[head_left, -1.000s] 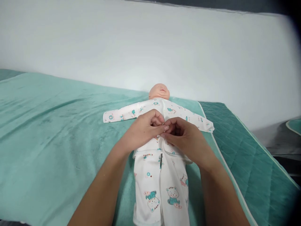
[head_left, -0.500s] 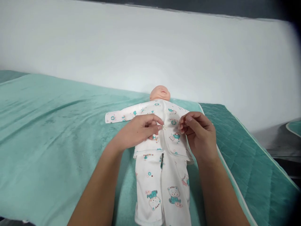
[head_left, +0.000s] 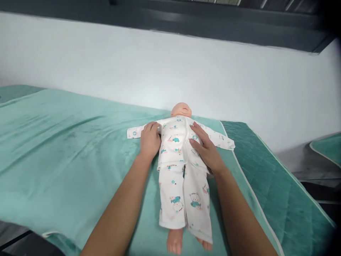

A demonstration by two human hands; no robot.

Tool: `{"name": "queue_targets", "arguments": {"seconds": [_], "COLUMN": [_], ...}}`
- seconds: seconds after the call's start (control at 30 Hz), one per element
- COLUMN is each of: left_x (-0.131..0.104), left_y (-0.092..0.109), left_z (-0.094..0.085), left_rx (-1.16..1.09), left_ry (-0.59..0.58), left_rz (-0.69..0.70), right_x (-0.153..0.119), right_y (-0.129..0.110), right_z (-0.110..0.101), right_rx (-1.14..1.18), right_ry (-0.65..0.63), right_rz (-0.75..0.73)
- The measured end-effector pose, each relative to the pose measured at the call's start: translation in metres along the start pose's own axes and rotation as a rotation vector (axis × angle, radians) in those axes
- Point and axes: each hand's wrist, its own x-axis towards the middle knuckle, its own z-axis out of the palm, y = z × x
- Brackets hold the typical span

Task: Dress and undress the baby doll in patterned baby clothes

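Note:
A baby doll (head_left: 181, 110) lies on its back, its head toward the wall and both sleeves spread out. It wears a white printed jacket (head_left: 173, 142), closed down the front, and matching trousers (head_left: 172, 188) with bare feet below the cuffs. My left hand (head_left: 150, 139) rests beside the doll's torso, under its outstretched sleeve, fingers partly bent against the jacket's side. Across the chest on the other side lies my right hand (head_left: 206, 147), flat on the jacket with its fingers spread. Neither hand grasps anything that I can see.
A light green blanket (head_left: 80, 160) with folds covers the bed. Along its right edge shows a darker quilted mat (head_left: 266, 170). Behind the doll stands a white wall (head_left: 133, 67) below a dark ledge (head_left: 160, 21). Another green padded edge (head_left: 327, 149) is at far right.
Both hands have left the front buttons. The left moved out to the jacket's side, and the right opened and flattened onto the chest. My view now takes in the doll's feet and right-hand sleeve.

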Motion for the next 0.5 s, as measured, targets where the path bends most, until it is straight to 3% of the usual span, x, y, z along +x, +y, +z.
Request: {"name": "queue_targets", "arguments": {"seconds": [0.1, 0.2, 0.33, 0.4, 0.5], "left_x": [-0.018, -0.031, -0.034, -0.031, -0.023], "left_y": [-0.009, -0.027, -0.055, -0.063, -0.069], "left_z": [-0.014, -0.033, -0.050, -0.053, -0.053], "left_rx": [0.175, 0.266, 0.316, 0.334, 0.351], "left_ry": [-0.008, -0.013, -0.073, -0.126, -0.216], "left_rz": [-0.039, -0.126, -0.273, -0.299, -0.276], "right_x": [-0.028, -0.073, -0.119, -0.119, -0.094], "right_y": [-0.008, -0.022, -0.031, -0.024, -0.001], "right_z": [0.004, 0.012, 0.011, -0.001, -0.030], "right_rx": [0.008, -0.025, 0.033, 0.057, 0.014], "right_ry": [0.015, -0.023, -0.014, 0.063, 0.232], "right_rz": [-0.081, -0.166, -0.085, -0.003, 0.133]}}
